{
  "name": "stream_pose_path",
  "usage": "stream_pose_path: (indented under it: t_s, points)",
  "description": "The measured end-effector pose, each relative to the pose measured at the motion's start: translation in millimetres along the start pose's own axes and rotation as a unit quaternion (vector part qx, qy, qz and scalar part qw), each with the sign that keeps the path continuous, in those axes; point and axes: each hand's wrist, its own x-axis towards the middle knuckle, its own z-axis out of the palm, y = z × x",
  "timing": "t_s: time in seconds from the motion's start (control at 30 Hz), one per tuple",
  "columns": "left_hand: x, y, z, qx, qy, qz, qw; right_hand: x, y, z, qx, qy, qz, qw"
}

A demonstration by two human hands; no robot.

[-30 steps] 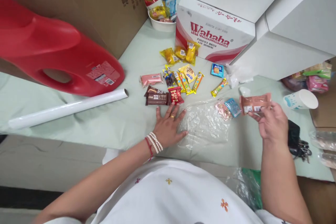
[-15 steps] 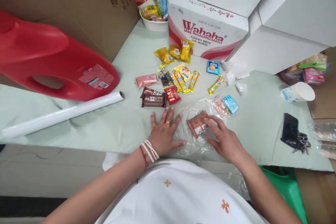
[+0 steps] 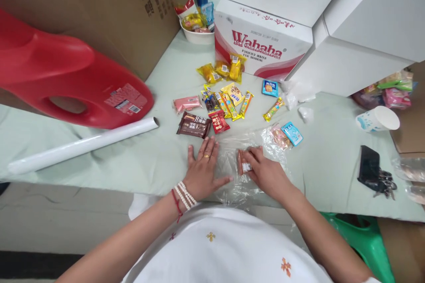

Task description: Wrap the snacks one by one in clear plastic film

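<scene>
The right hand [image 3: 267, 174] has brought the brown packet [image 3: 242, 162] in from the right; its fingers cover one end, though whether they pinch I cannot tell. The packet thus now sits at the clear bag [image 3: 231, 159], on or inside it being unclear, beside the left hand [image 3: 202, 174], palm down, fingers fanned. Farther back, a bowl [image 3: 199, 38] holds wrapped snacks [image 3: 194, 22]; right, a paper cup [image 3: 376, 119] leans.

wahaha, purified water for drinking, on carton [image 3: 262, 46]
</scene>
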Motion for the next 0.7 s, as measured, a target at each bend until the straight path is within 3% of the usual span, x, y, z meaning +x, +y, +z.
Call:
stream_pose_path:
  t_s: [0.13,0.23,0.33,0.4,0.47,0.53,0.6,0.7]
  points:
    - [1,-1,-2,0.016,0.071,-0.025,0.997,-35,16,7,0.076,0.103,-0.041,0.991]
    - [3,-1,-2,0.051,0.135,-0.016,0.989,-66,32,19,0.071,0.125,-0.102,0.984]
    - [2,-2,-1,0.09,0.232,0.041,0.968,-83,41,39,0.028,0.138,-0.095,0.985]
    - [2,-6,-2,0.096,0.263,0.123,0.952,-85,42,48,0.024,0.169,-0.085,0.982]
    - [3,-12,-6,0.055,0.205,0.235,0.949,-83,42,49,0.049,0.185,-0.092,0.977]
    - [4,-20,-13,-0.03,0.073,0.323,0.943,-79,43,42,0.089,0.18,-0.107,0.974]
    - [4,-28,-21,-0.112,-0.047,0.353,0.928,-75,46,30,0.133,0.167,-0.112,0.971]
    - [-1,-33,-29,-0.151,-0.121,0.344,0.919,-68,54,13,0.182,0.159,-0.106,0.964]
